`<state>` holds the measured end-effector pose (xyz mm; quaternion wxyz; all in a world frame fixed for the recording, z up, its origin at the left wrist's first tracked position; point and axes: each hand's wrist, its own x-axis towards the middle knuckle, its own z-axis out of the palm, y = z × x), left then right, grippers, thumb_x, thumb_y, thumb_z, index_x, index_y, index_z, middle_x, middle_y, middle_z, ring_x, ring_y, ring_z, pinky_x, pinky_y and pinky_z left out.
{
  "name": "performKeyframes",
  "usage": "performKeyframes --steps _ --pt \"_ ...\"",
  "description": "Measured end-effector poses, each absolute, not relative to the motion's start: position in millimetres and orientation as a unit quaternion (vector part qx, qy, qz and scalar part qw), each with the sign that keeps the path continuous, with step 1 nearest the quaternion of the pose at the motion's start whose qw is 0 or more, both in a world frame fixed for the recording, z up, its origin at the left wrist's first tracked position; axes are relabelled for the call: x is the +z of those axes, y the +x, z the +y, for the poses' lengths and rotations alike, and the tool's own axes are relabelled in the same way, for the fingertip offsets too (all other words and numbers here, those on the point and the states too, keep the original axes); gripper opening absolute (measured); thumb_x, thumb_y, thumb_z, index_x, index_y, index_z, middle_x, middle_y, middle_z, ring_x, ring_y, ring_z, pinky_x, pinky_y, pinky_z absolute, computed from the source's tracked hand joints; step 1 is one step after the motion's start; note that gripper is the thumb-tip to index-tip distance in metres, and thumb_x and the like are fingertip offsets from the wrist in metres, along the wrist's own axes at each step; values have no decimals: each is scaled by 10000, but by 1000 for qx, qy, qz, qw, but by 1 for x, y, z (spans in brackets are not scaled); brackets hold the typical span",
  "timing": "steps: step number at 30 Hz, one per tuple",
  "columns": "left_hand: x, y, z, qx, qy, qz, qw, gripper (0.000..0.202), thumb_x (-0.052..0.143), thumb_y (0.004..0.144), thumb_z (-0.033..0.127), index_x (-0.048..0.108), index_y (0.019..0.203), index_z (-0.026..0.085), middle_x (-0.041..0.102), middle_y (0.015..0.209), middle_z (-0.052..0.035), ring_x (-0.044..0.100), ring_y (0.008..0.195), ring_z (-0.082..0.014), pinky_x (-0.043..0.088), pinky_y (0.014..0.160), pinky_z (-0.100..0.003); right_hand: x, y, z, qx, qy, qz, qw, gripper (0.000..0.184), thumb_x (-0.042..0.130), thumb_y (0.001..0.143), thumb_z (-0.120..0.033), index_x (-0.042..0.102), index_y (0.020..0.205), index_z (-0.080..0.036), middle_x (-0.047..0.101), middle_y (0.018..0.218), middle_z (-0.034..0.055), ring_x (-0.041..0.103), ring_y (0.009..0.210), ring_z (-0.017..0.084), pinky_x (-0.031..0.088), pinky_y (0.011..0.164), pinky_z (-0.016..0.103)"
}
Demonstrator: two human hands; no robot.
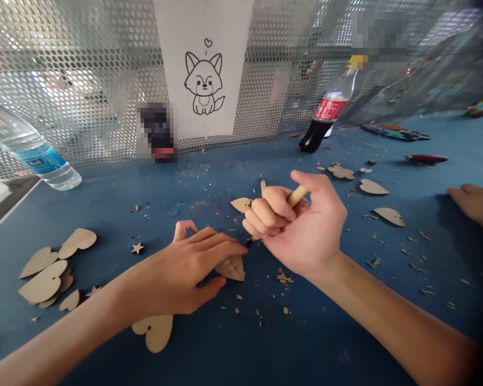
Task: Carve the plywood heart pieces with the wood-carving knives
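- On the blue table, left hand lies open, fingers resting on a small pale plywood heart
- Right hand clamped around a wooden handle

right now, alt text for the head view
Two hands over a blue table strewn with wood shavings: the right hand grips a pale wooden stick, the left hand touches a wooden heart cutout. A fox drawing hangs on a perforated metal panel.

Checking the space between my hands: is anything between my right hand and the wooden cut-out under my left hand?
Nothing solid does. The right hand, fisted round a wooden handle, sits just past the fingertips of the left hand, whose fingers lie over the wooden cut-out. Only small wood shavings lie nearby.
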<state>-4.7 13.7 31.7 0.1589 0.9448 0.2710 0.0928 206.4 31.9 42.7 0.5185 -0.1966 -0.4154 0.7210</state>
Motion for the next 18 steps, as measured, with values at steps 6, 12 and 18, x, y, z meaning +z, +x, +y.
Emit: performKeyframes --steps 6,12,18 --pt "13 1 14 130 925 339 114 670 672 761 744 569 1128 192 650 1030 -51 618 950 -272 331 933 -484 43 203 25 754 -176 -415 479 538 397 837 -547 189 472 -211 122 440 -52 150 420 108 192 471 314" --pt "7 1 16 149 931 322 84 478 631 870 648 533 913 182 586 848 -3 542 775 -208 303 842 -426 37 194 23 752 -166 -442 460 505 404 818 -513 204 467 -210 145 423 -50 150 417 104 188 468 315" --pt "1 1 17 162 932 316 77 512 596 869 683 507 868 179 564 825 5 520 752 -194 303 809 -404 38 189 24 741 -166 -464 456 475 421 810 -460 208 467 -211 148 424 -50 153 414 100 190 462 312"
